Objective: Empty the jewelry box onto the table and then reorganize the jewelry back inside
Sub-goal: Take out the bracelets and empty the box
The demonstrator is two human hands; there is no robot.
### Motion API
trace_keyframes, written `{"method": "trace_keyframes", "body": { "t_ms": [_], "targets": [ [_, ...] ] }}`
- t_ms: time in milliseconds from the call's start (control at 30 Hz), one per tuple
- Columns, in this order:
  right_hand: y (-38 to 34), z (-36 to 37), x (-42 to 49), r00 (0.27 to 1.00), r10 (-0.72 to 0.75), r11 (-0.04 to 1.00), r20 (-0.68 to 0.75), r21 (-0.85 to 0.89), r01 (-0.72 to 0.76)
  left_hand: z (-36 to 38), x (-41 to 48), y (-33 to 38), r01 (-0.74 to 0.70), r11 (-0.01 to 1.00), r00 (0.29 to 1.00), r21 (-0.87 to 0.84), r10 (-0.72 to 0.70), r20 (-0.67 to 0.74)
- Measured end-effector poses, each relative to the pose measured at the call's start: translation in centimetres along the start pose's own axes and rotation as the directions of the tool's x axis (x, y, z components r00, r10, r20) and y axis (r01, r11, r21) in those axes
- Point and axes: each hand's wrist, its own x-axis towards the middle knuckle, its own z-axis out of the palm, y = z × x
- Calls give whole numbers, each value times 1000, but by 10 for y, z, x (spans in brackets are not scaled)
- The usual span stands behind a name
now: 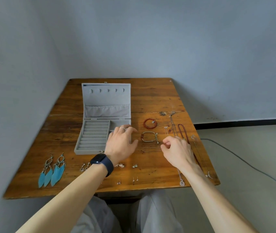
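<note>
Jewelry box (100,132) sits open at far left of table (159,98), ring rows bare; pieces lie spread around it. Your left hand (121,143) hovers loose, holding nothing, over the box's right edge. Right hand (177,152) pinches, probably a thin chain, can't tell. Lift it slowly, avoid snagging the green cord bracelet (149,137), and coil it into a right compartment.

No readable text, label, brand or number shows on any surface in view.

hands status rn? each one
Left hand: open, fingers spread over the jewelry box, holding nothing.
Right hand: fingers pinched; whether it grips anything, cannot tell.
</note>
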Motion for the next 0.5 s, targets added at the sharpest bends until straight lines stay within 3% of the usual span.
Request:
{"method": "trace_keyframes", "body": {
  "t_ms": [200,367,500],
  "targets": [
    [-30,0,-5,986,-166,983,32,86,162,-21,-19,-87,128,992,979,19,-123,-164],
    [-73,15,0,956,-282,957,79,88,275,-21,-31,-128,190,973,979,128,-197,44],
    [-105,30,15,936,-341,940,82,13,341,-17,-33,-130,212,973,974,88,-218,58]
  ]
}}
